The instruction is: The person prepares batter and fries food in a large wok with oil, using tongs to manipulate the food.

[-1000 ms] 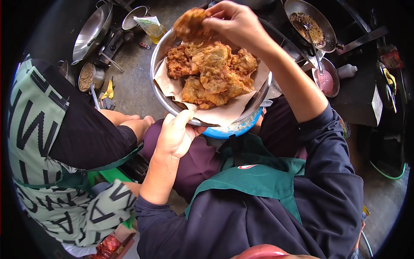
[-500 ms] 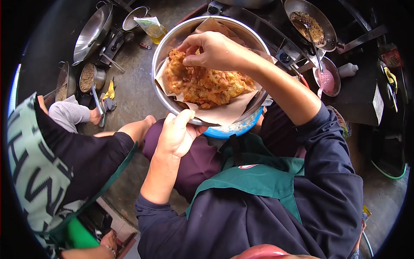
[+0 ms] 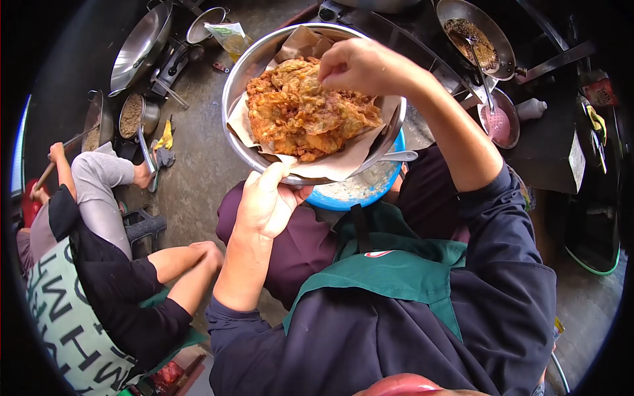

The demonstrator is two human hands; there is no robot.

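A steel bowl (image 3: 232, 135) lined with brown paper (image 3: 343, 165) holds a heap of golden-brown fritters (image 3: 304, 112). My left hand (image 3: 267, 201) is closed on the bowl's near rim, thumb on top and fingers underneath. Over the right side of the heap, my right hand (image 3: 363, 66) has its fingers curled together, the tips by the top fritter's edge. Whether they pinch anything is hidden. Partly covered by the steel bowl, a blue basin (image 3: 330, 202) contains pale batter (image 3: 360, 183). A light-coloured spoon handle (image 3: 399, 156) sticks out over the basin's right side.
At upper right are a frying pan (image 3: 507, 56) with brown oily food and a pan with a pink strainer (image 3: 496, 122). An oil pouch (image 3: 232, 41), a wok (image 3: 140, 49) and a pot (image 3: 150, 119) stand upper left. A co-worker (image 3: 112, 264) sits at left.
My right hand has moved right across the fritters, uncovering more of the heap. The bowl has shifted slightly left, showing more of the blue basin and the spoon handle. The co-worker at left has shifted position.
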